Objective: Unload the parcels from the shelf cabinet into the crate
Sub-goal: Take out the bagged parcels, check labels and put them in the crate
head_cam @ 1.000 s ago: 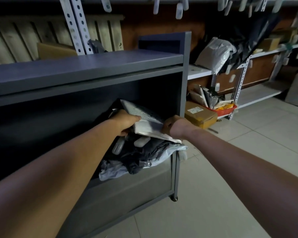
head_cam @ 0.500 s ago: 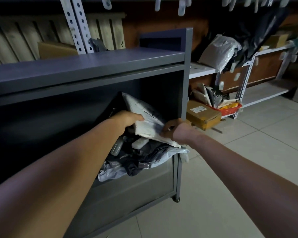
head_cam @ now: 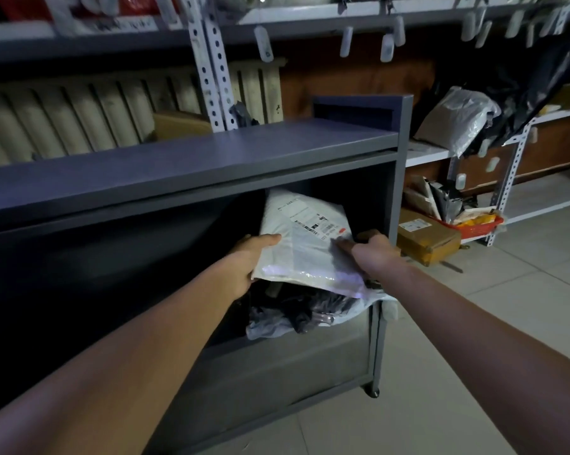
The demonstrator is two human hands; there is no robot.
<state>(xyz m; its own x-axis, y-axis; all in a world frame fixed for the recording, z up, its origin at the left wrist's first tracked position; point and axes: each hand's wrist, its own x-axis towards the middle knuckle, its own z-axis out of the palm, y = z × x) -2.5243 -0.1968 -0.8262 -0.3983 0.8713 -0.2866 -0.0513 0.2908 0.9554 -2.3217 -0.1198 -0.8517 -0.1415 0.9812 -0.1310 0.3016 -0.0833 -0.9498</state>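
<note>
A white plastic mailer parcel with a printed label is held tilted up at the mouth of the grey shelf cabinet. My left hand grips its left edge, thumb on top. My right hand grips its right edge. Below it a heap of dark and grey bagged parcels lies on the cabinet's inner shelf, spilling over the front lip. No crate is in view.
The cabinet stands on castors on a tiled floor. To the right, white racking holds a bagged parcel, a brown carton and a red basket. Behind, a radiator and a cardboard box.
Both hands have lifted the white parcel up off the heap and tilted its label side toward me. My view has tipped upward.
</note>
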